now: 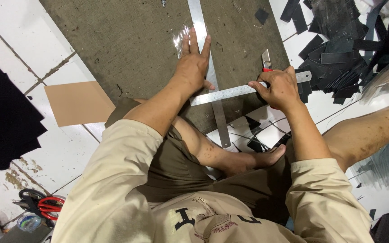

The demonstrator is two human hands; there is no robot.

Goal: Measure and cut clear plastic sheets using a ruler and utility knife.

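Note:
My left hand [193, 66] lies flat, fingers spread, on a clear plastic sheet [182, 39] and a long steel ruler [203, 27] that runs away from me over a grey-brown mat [131, 40]. A second, shorter steel ruler [230, 93] lies crosswise under that hand. My right hand [279, 87] pinches the crosswise ruler's right part and also holds a utility knife [266, 59] with a red body, its blade pointing away from me.
A heap of black cut strips [338, 54] lies at the right on the white tiled floor. A tan card sheet [77, 102] sits left of the mat, black sheets [1, 112] further left. Scissors with red handles [46, 204] lie at lower left. My bare legs are folded below the mat.

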